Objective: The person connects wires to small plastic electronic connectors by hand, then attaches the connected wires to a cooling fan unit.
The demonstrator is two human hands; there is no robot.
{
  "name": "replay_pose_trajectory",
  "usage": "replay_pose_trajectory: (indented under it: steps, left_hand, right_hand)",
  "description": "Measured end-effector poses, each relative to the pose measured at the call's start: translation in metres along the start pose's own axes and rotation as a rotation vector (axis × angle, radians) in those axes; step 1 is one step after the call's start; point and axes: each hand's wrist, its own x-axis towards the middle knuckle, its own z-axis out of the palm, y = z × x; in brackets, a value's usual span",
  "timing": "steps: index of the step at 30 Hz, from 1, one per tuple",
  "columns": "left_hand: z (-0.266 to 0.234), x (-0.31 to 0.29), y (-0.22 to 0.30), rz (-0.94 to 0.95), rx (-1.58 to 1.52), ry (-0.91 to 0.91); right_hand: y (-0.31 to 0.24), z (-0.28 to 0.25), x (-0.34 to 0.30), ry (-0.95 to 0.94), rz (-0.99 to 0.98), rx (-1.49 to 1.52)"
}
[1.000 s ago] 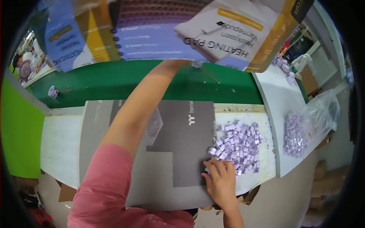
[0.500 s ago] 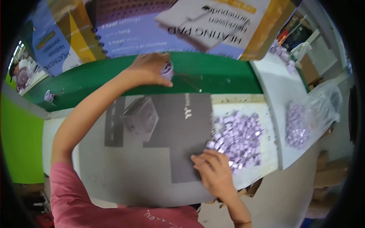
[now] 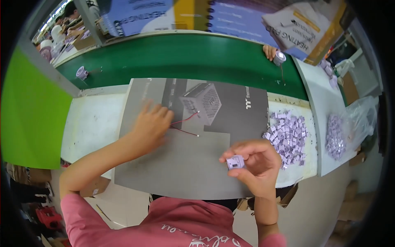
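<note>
My left hand (image 3: 151,126), a little blurred, is closed over the left part of a grey printed cardboard sheet (image 3: 185,164). Thin red and dark wires (image 3: 184,120) with small pale ends stick out from under its fingers; the lilac part they belong to is hidden by the hand. Between thumb and fingers my right hand (image 3: 260,164) pinches a small square lilac plastic piece (image 3: 235,162) above the sheet's right side. A heap of similar small lilac pieces (image 3: 289,138) lies just beyond this hand on the white tabletop (image 3: 92,127).
A green conveyor belt (image 3: 173,55) crosses beyond the sheet, carrying a round lilac part (image 3: 82,73) at left. Another person's hand (image 3: 269,52) touches a wired lilac part (image 3: 280,58) at right. Printed boxes (image 3: 242,18) stand behind. A plastic bag of lilac pieces (image 3: 336,136) lies on the right-hand shelf.
My left hand has come back from the belt to the sheet, bringing the wired lilac part. My right hand has picked up a small lilac piece beside the heap. The view has shifted.
</note>
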Motion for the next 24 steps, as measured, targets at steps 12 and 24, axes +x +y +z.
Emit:
replay_pose_trajectory:
  steps: [12,24]
  left_hand:
    - [0.026,0.031,-0.017,0.115,-0.918,-0.178]
    - [0.024,0.045,-0.031,-0.157,-1.501,-0.066]
  right_hand:
    - [0.065,-0.011,0.088,0.144,0.237,-0.245]
    - [0.121,-0.013,0.091,0.098,0.258,-0.287]
